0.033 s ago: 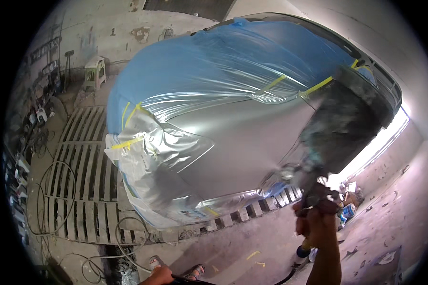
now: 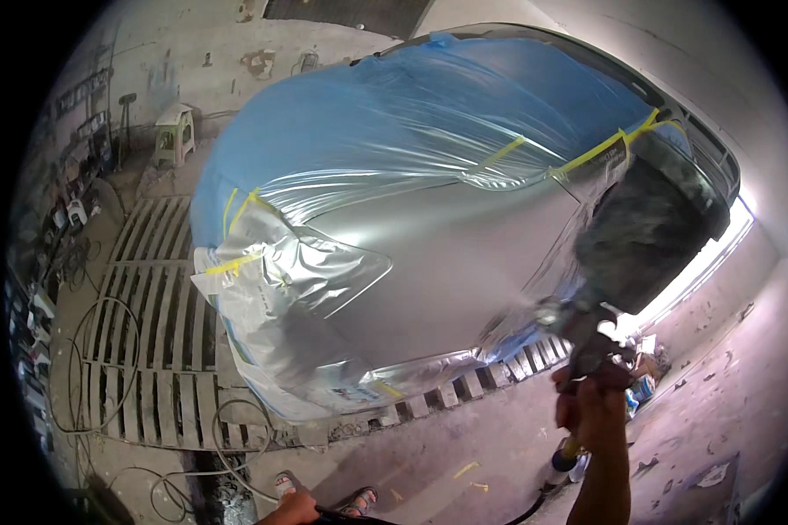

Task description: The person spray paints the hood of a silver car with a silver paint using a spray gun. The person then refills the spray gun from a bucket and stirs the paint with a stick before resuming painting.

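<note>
My right hand (image 2: 594, 407) is wrapped round the grip of a spray gun (image 2: 591, 341), with a large dark cup (image 2: 652, 236) on top. The gun's nozzle points left, toward a smooth grey body panel (image 2: 438, 262) of a car; I cannot tell the gap. A black hose (image 2: 530, 509) hangs below the gun's handle. At the bottom edge, my left hand (image 2: 296, 507) is closed on the hose. Blue masking film (image 2: 394, 114) covers the car's upper part, and silvery sheeting (image 2: 298, 262) surrounds the panel, held by yellow tape (image 2: 582, 160).
Slatted floor grating (image 2: 149, 306) lies left of the car. Loose hose loops (image 2: 228, 429) cross the floor near my sandalled feet (image 2: 359, 501). A stool (image 2: 175, 134) stands by the far wall. Cans and scraps (image 2: 643, 385) sit along the right side, near a bright light strip (image 2: 696, 271).
My right hand and the spray gun have shifted slightly right, exposing more silvery sheeting and yellow tape beside the cup. The left hand looks unmoved.
</note>
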A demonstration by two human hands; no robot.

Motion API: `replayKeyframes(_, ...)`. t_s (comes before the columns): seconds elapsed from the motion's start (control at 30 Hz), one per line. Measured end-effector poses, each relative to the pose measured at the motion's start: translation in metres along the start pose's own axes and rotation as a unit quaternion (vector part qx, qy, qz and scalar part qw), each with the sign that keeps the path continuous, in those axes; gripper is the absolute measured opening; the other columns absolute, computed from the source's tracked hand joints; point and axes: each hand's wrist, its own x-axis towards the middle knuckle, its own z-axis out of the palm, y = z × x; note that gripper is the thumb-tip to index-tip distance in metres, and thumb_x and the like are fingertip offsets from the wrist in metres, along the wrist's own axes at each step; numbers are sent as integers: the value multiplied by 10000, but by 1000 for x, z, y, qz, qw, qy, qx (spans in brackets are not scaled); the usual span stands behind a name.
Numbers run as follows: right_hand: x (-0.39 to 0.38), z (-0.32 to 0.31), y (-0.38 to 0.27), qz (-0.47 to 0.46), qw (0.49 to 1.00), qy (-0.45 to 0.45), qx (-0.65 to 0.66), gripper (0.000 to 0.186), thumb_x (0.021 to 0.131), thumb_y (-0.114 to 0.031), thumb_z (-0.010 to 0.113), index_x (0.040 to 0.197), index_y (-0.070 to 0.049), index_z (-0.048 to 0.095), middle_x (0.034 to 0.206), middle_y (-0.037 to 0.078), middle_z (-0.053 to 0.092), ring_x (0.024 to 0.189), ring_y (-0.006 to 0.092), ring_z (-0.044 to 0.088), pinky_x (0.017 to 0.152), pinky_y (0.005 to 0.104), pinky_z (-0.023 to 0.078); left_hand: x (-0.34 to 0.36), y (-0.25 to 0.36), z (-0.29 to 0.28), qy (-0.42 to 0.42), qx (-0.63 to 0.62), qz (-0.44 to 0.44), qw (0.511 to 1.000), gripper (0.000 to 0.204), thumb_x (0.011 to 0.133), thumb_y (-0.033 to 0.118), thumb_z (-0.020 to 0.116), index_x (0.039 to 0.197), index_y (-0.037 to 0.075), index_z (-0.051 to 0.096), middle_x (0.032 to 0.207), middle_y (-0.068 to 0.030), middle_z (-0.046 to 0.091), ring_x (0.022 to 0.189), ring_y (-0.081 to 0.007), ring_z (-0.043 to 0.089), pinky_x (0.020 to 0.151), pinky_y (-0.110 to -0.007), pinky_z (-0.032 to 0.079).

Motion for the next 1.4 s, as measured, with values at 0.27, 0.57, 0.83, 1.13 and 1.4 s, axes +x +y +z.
replayKeyframes(0.27, 25, -119, 47, -43, 962, 262, 72, 271, 954, -354, 457, 972, -84, 484, 816, 29, 559, 390, 98, 457, 320, 216, 300, 14, 16, 4, -22, 65, 3, 998, 476, 749, 488, 527, 907, 70, 693, 948, -170, 649, 940, -335, 607, 806, -465, 481)
replayKeyframes(0.57, 46, -100, 81, -84, 942, 324, 15, 216, 940, -284, 462, 975, -71, 477, 745, 20, 541, 404, 69, 447, 328, 206, 312, 14, 9, 15, 18, 58, -24, 998, 463, 743, 489, 530, 885, 78, 687, 963, -167, 647, 952, -337, 606, 813, -450, 480)
replayKeyframes(0.83, -28, 29, 100, -127, 986, 97, 40, 293, 925, -264, 477, 967, 14, 559, 635, 65, 569, 476, 81, 477, 421, 227, 356, -6, -20, 8, 33, 31, -68, 997, 490, 725, 533, 562, 790, 61, 677, 805, -163, 655, 752, -376, 625, 701, -477, 486)
replayKeyframes(1.13, -34, 38, 138, -97, 993, 37, 51, 345, 925, -320, 483, 984, 13, 552, 602, 43, 530, 500, 97, 482, 446, 227, 351, -1, -43, 21, -58, 71, -81, 992, 345, 672, 381, 577, 738, 65, 699, 720, -183, 643, 732, -373, 633, 690, -454, 494)
replayKeyframes(1.4, -9, -80, 165, -54, 946, 300, 109, 336, 929, -332, 501, 958, 2, 532, 643, 39, 531, 403, 92, 454, 343, 226, 324, 14, -23, 36, -65, 94, -86, 990, 419, 720, 459, 524, 818, 96, 710, 788, -158, 666, 789, -347, 643, 741, -438, 494)
